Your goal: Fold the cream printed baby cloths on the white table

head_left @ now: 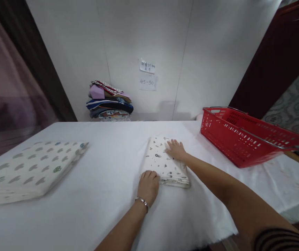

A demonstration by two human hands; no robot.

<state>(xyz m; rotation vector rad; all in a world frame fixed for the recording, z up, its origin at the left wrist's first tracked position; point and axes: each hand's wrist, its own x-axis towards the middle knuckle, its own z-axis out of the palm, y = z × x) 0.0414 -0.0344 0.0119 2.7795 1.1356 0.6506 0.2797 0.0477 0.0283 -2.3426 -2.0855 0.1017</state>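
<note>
A wide table draped in white cloth filled the view, running from the near edge to a pale wall at the far side. On its right end sat a red plastic shopping basket with a slotted wall, tilted slightly. At the near left lay a large flat folded white blanket with grey leaf-like prints. Against the far wall stood a stack of folded multicoloured garments, well apart from the hands, with two small paper notes stuck to the wall above and to its right.

Near the table's middle lay a small folded white cloth with tiny dark printed figures. The right hand rested flat and spread on its far right corner, gripping nothing. The left hand, with a silver bracelet at the wrist, lay loosely curled, knuckles up, touching its near left corner; whether its fingers pinched the fabric could not be told.

The cloth looked light, soft and limp, likely to unfold if lifted by one corner; supporting both folded edges together would seem safest.
</note>
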